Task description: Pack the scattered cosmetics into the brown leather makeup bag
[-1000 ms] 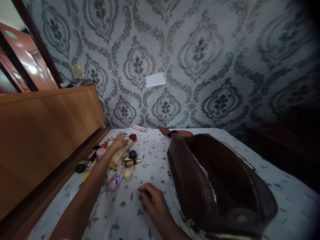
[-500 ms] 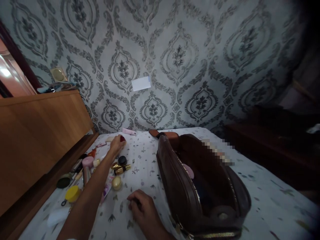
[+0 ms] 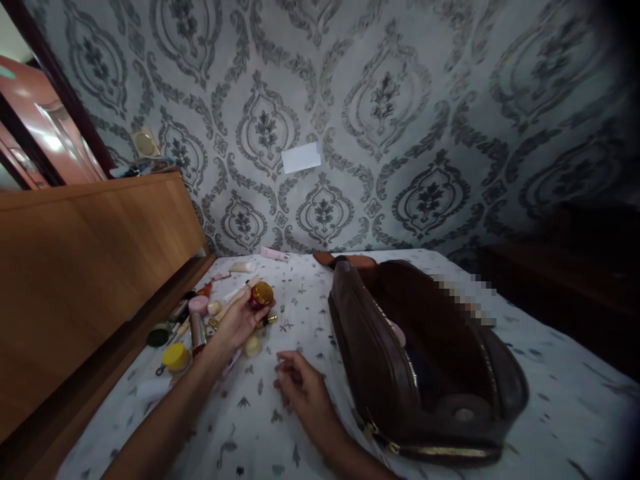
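Note:
A small red jar with a gold-amber lid (image 3: pixel 261 295) is held up in the fingers of my left hand (image 3: pixel 241 323), above the spread of cosmetics. My right hand (image 3: pixel 304 389) is over the patterned sheet, its fingers loosely bent and apart with nothing in them. To its right stands a brown handbag (image 3: pixel 370 347), unzipped and gaping, with a pink item (image 3: pixel 399 334) partly visible inside. Around my left forearm lie a yellow-lidded jar (image 3: pixel 176 358), a pink-lidded jar (image 3: pixel 199 305), a cream round jar (image 3: pixel 252 346) and a gold-and-black tube (image 3: pixel 267 321), partly hidden by my hand.
A wooden headboard (image 3: pixel 100 247) borders the bed on the left. Near the wallpapered wall lie a pink tube (image 3: pixel 275 254) and a beige tube (image 3: pixel 242 267). The bag's tan strap (image 3: pixel 355 261) rests behind it. A blurred-out item (image 3: pixel 465 300) lies right of the bag.
My left hand has lifted the red jar from the far part of the sheet and drawn it nearer, turning palm up. My right hand's fingers have loosened. The view has shifted left.

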### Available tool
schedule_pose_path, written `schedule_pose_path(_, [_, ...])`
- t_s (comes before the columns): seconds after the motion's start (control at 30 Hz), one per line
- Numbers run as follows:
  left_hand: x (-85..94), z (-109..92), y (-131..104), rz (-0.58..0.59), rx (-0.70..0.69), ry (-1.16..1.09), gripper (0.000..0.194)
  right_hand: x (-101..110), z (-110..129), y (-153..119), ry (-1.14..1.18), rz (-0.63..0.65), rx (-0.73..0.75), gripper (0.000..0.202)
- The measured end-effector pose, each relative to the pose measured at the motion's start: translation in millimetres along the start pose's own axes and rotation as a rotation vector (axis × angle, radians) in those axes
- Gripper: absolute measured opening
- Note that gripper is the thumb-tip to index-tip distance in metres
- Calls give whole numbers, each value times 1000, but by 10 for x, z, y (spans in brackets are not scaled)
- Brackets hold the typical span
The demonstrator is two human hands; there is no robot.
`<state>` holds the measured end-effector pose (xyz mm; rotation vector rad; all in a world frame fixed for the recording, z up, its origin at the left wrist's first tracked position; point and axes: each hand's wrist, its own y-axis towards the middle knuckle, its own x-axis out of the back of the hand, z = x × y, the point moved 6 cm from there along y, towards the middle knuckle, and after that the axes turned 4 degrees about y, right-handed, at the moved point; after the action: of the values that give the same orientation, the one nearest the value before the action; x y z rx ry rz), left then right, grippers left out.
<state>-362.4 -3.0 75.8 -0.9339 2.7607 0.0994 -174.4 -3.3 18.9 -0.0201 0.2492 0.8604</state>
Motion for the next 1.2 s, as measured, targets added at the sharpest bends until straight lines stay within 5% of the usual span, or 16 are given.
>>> schedule_pose_path(0.13, [-160, 124, -351, 58, 197, -238, 26, 33, -11, 18, 42, -34, 24, 46])
schedule_pose_path(0.27, [-306, 246, -547, 116, 312, -226, 34, 115, 83, 16, -46, -135, 101, 53])
schedule_pose_path(0.47, [-449, 363, -726, 202, 271, -224, 39, 150, 174, 36, -149, -193, 208, 50])
schedule_pose_path(1.2, [-482, 552, -886, 292, 249, -171, 51, 154, 141, 50, -56, -146, 90, 60])
